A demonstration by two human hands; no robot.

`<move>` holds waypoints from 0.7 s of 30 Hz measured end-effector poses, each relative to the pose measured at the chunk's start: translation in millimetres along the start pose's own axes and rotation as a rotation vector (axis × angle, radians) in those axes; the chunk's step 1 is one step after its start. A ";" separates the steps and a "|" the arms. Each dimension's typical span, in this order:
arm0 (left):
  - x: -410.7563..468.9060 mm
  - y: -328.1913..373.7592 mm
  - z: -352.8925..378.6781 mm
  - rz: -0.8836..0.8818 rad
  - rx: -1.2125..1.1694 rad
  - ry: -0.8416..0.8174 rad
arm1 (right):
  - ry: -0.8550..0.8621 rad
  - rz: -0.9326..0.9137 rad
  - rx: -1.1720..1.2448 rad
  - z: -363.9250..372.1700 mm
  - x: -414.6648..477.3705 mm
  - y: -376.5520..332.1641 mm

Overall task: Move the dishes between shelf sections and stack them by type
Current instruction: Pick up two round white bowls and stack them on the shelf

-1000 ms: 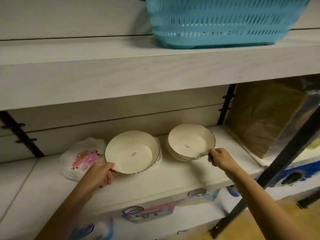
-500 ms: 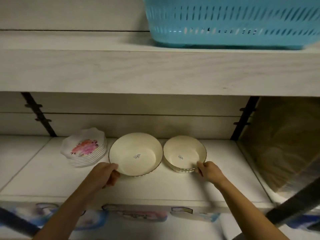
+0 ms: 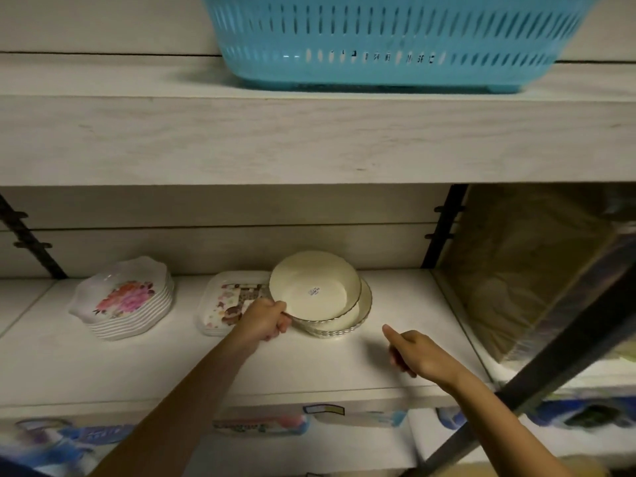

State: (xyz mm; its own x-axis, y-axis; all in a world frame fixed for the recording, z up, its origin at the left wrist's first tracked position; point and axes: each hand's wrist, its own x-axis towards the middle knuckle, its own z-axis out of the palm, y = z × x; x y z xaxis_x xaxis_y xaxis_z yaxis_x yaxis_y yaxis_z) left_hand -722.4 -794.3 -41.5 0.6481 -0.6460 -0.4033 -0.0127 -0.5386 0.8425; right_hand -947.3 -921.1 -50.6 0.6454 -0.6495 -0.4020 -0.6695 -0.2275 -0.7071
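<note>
My left hand [image 3: 263, 321] grips the near-left rim of a cream bowl [image 3: 315, 287] with a small sticker inside. That bowl is tilted and rests over a stack of similar cream bowls [image 3: 358, 318] on the white shelf [image 3: 309, 366]. My right hand [image 3: 413, 352] hovers to the right of the stack, fingers loosely curled, thumb out, holding nothing. A stack of square patterned plates [image 3: 229, 301] lies just left of the bowls, partly hidden by my left hand. Further left stands a stack of scalloped floral plates [image 3: 125, 299].
A blue slotted basket [image 3: 395, 39] stands on the upper shelf [image 3: 309, 139]. A brown wrapped package [image 3: 526, 270] fills the section to the right, behind a black upright [image 3: 444, 225]. A dark diagonal bar [image 3: 557, 356] crosses at lower right. Packaged goods [image 3: 258, 425] sit below the shelf.
My left hand carried its cream bowl rightward onto the other bowls, uncovering the square plates. My right hand let go of the bowl stack and drew back to the right.
</note>
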 end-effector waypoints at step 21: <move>-43.8 -34.8 -75.8 0.166 0.678 0.132 | -0.028 -0.293 -0.099 46.9 9.0 -68.3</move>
State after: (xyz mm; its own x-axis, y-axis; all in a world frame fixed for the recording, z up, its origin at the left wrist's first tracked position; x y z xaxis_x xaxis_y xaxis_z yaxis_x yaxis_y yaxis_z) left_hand -692.7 -706.3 -26.0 0.6830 -0.7008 -0.2058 -0.5625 -0.6845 0.4637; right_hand -878.6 -877.3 -33.2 0.8254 -0.5256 -0.2063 -0.4849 -0.4727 -0.7358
